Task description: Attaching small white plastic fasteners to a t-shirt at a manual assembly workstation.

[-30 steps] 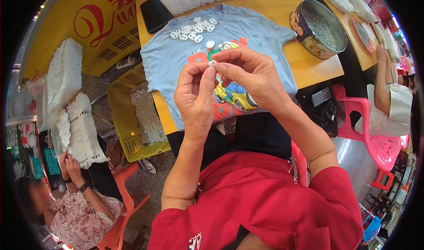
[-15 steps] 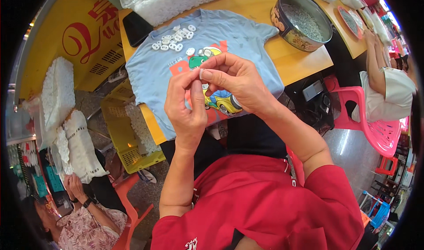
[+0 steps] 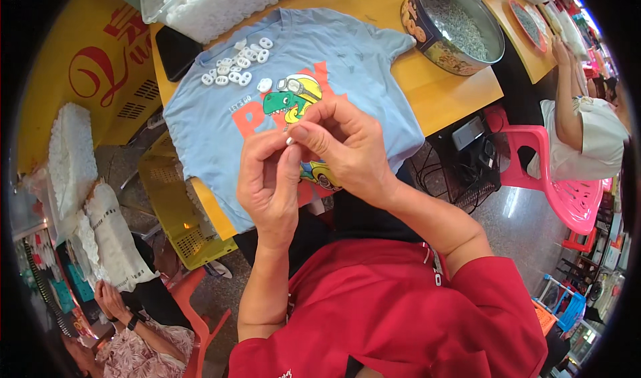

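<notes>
Pinched between both hands' fingertips is a small white plastic piece [image 3: 290, 140], mostly covered by the fingers. My left hand [image 3: 270, 181] closes on it with thumb and index finger, and my right hand [image 3: 350, 148] pinches it from the other side. Both hands are over a light blue T-shirt [image 3: 360, 64] with a printed dinosaur, spread on the yellow table [image 3: 447, 91]. Farther up the shirt lies a cluster of white oval cord locks [image 3: 234, 64], each with two holes. A single cord lock [image 3: 264, 84] sits apart from them, closer to my hands.
A round tin [image 3: 454, 28] of small metal springs stands at the far right. White pieces fill a clear bin [image 3: 227, 4] at the back, beside a black phone [image 3: 176, 52]. A yellow crate [image 3: 163, 198] is at lower left. People sit on both sides; a pink chair [image 3: 554, 178] is right.
My hands have come slightly lower and nearer to me, still together. The white piece now shows between the fingertips. The shirt and table appear shifted left in the view.
</notes>
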Demonstrator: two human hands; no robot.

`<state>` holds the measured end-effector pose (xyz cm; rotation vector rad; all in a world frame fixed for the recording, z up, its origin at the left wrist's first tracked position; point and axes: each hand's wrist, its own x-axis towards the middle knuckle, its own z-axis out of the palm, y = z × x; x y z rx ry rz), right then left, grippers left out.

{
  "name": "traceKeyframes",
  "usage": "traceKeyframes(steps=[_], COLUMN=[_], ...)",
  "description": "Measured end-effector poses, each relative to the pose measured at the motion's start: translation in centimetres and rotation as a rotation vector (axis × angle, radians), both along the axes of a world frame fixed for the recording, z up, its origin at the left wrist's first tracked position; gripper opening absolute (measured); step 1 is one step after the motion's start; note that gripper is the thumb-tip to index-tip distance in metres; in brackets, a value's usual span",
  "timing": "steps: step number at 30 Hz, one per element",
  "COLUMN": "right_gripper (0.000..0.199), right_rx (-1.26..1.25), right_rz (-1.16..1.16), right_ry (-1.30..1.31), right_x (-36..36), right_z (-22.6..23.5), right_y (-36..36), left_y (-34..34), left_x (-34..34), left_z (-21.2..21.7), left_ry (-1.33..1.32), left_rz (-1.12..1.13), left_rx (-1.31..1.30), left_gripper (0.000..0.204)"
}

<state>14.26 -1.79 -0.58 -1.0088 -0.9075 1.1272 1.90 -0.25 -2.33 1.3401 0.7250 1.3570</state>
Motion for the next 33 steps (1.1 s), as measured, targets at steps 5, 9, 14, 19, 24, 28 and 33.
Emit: traceKeyframes(steps=[5,9,14,19,24,28,33], right_gripper=[0.013,0.010,0.008,0.011,0.011,0.011,0.012], right_rx=[-0.065,0.141,0.023,0.146,0.102,0.088,0.120], right_rz=[0.171,0.049,-0.118,-0.112,-0.084,-0.063,-0.066], right_ry=[-0.118,-0.708,-1.010,-1.313,-1.378,-1.380,-1.394], right_x=[0.7,5.1,11.0,12.1,11.0,11.0,10.8], right_z=[0.6,0.6,0.6,0.1,0.1,-0.1,-0.1], right_y=[0.0,1.1,3.0,4.0,4.8,4.9,4.9], left_y=[0.5,0.5,0.8,1.0,1.0,0.9,1.0], left_x=[-0.8,-1.4,-2.0,-2.0,-2.0,-2.0,-2.1], left_z=[-0.6,-0.4,-1.0,-1.3,-1.2,-1.4,-1.3], left_ry=[-0.112,-0.199,-0.080,-0.054,-0.024,-0.010,-0.009], left_rz=[0.040,0.093,0.063,-0.015,-0.029,-0.018,-0.040], left_rx=[-0.118,-0.298,-0.277,-0.201,-0.196,-0.190,-0.176], left_gripper=[0.011,0.012,0.014,0.014,0.015,0.016,0.016])
